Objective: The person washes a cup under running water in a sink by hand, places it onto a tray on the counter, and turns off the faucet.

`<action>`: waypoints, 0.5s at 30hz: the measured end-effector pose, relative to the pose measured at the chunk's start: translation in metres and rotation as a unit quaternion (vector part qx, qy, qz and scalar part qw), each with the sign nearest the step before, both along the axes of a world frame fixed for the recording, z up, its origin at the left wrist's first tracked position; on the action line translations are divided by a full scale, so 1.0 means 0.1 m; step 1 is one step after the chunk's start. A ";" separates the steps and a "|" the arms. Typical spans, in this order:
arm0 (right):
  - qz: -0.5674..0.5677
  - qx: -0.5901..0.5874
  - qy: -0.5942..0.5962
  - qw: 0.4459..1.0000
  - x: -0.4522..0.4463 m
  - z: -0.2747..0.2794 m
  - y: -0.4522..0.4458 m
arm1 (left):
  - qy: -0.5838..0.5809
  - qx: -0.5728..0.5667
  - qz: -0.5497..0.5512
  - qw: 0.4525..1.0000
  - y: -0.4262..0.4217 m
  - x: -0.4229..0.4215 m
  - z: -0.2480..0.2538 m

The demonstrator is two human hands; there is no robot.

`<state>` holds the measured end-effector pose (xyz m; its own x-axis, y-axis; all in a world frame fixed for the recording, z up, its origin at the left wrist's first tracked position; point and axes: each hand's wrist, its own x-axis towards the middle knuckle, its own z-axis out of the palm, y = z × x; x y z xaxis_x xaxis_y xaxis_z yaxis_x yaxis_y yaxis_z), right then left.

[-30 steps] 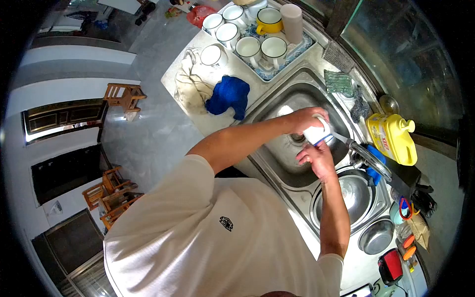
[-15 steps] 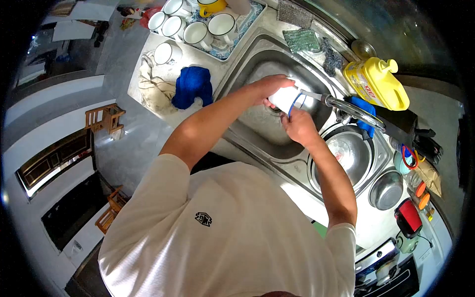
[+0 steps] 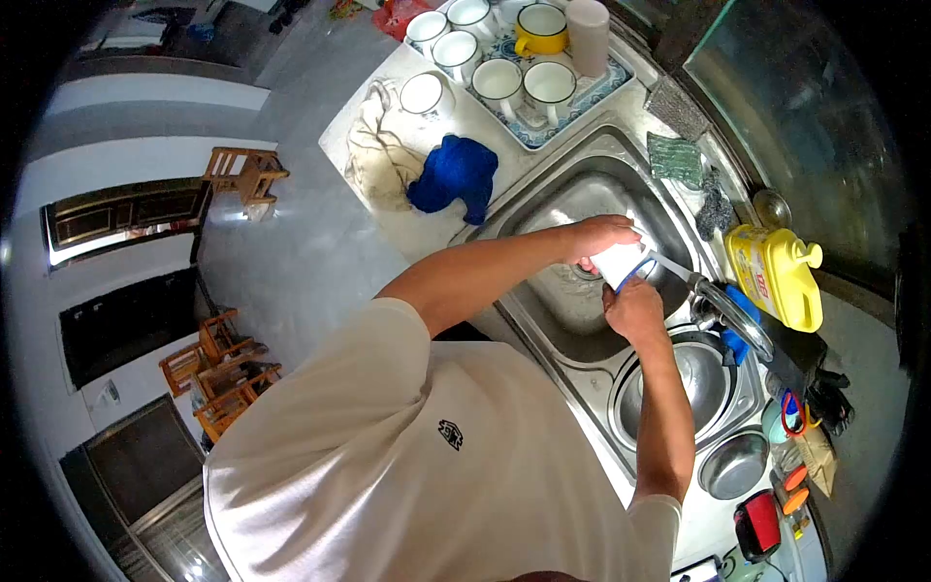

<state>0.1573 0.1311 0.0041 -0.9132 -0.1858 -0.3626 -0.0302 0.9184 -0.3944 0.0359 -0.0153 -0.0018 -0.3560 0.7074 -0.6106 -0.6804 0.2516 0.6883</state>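
Note:
A white mug with a blue rim (image 3: 619,264) lies tilted on its side over the steel sink (image 3: 562,320), its mouth towards the tap spout (image 3: 669,264). My left hand (image 3: 603,239) is closed around the base end of the mug. At the rim end my right hand (image 3: 636,308) grips the mug, its fingertips partly hidden. Whether water is running from the spout I cannot tell for sure.
White mugs and a yellow mug (image 3: 541,31) stand on a patterned tray (image 3: 529,136). A blue cloth (image 3: 454,179) and a beige cloth (image 3: 378,160) lie left of the sink. A yellow detergent bottle (image 3: 773,276) stands behind the tap; a steel bowl (image 3: 734,466) sits at right.
My view has turned, so the sink and counter appear further right and lower. Both hands stay on the mug by the spout.

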 end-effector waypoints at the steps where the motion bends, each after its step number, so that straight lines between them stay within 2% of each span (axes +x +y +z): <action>1: 0.004 0.000 -0.001 1.000 -0.01 0.01 0.00 | 0.017 -0.003 0.005 1.000 0.01 0.01 -0.03; 3: -0.019 -0.173 -0.117 0.978 -0.05 0.08 0.04 | 0.024 -0.011 0.018 0.999 -0.02 0.02 -0.03; 4: -0.015 -0.173 -0.119 0.978 -0.07 0.12 0.03 | 0.032 -0.021 0.029 0.999 -0.04 0.03 -0.01; 6: -0.107 -0.282 -0.186 0.935 -0.05 0.22 0.00 | 0.006 -0.012 0.017 1.000 -0.06 -0.04 0.05; 7: -0.104 -0.282 -0.186 0.936 -0.05 0.18 0.01 | -0.016 -0.002 0.002 1.000 -0.07 -0.09 0.08; 9: 0.022 -0.169 0.025 0.985 -0.05 0.09 0.03 | -0.012 -0.026 -0.005 1.000 -0.10 -0.11 0.10; 10: 0.024 -0.169 0.026 0.985 -0.06 0.09 0.02 | -0.062 -0.033 -0.023 0.997 -0.11 -0.11 0.05; 12: 0.056 -0.028 0.105 0.992 -0.08 0.13 0.00 | -0.137 -0.024 -0.031 0.990 -0.12 -0.05 0.01; 15: 0.021 0.040 0.043 0.998 -0.09 0.10 -0.05 | -0.095 -0.003 -0.027 0.995 -0.13 -0.03 -0.09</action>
